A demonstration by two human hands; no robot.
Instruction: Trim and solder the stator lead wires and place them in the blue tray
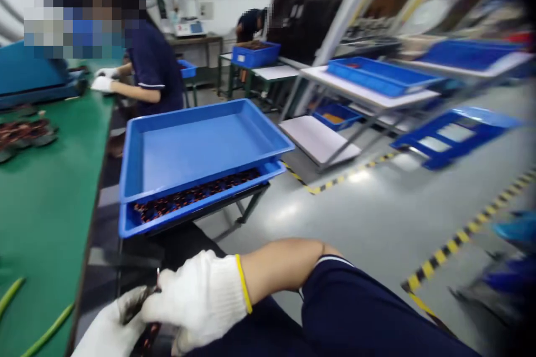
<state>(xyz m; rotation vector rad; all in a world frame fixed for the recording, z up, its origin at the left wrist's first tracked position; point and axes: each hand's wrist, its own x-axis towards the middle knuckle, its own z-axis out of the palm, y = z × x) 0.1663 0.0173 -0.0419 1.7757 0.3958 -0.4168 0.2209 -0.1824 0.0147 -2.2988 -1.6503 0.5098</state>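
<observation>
Gripping a coppery part between closed left hand and right hand; seemingly working it by fingertip; likely needing steady pinching next.

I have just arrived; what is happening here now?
The person's left hand and right hand, in white cloth gloves, hold a small dark, copper-coloured part, mostly hidden. A shallow blue plastic tray rests over another blue tray containing dark, copper-flecked pieces. A navy-shirted co-worker has white-gloved hands at the green tabletop.
</observation>
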